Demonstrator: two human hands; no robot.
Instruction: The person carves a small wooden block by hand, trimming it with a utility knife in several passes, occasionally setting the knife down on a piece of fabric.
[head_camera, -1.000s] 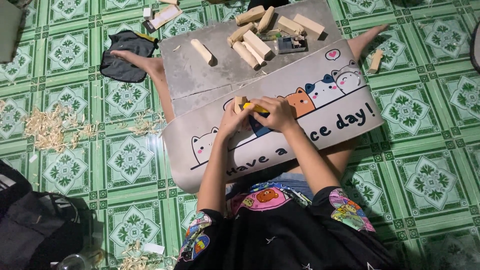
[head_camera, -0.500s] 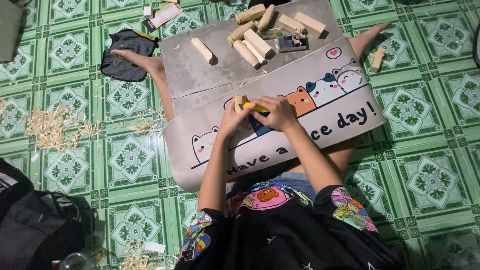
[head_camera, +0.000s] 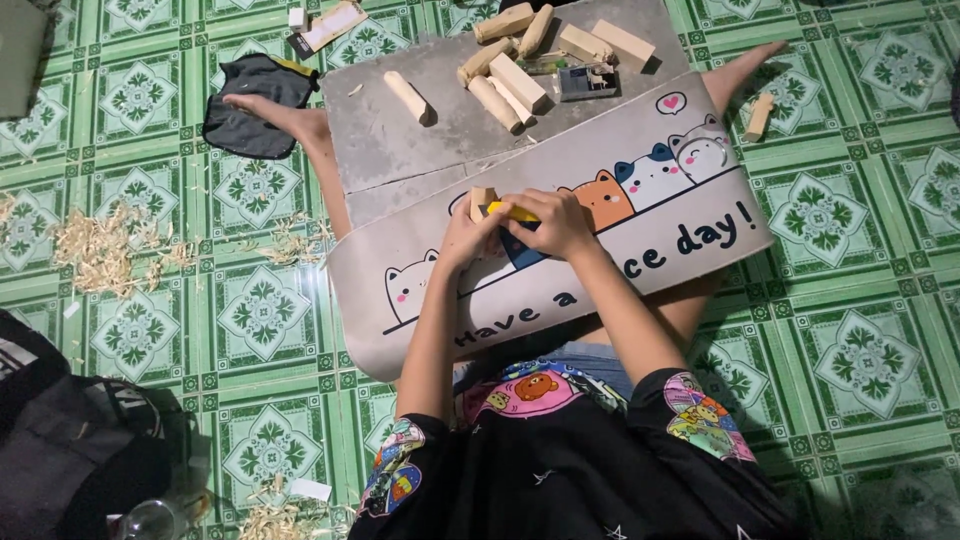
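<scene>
Since the earlier frames nothing has shifted: your left hand (head_camera: 462, 236) still closes around the small pale wooden block (head_camera: 481, 199), steadying it upright, while your right hand (head_camera: 556, 222) grips the yellow-handled cutter (head_camera: 512, 212) against it. Both sit mid-board on the grey lap board with cartoon cats (head_camera: 700, 215), so shavings fall on it. At twelve o'clock, loose pale wooden blocks (head_camera: 520, 70) crowd the far edge. Open green tiled floor (head_camera: 850, 340) lies at three o'clock; wood shavings (head_camera: 95, 250) at nine.
</scene>
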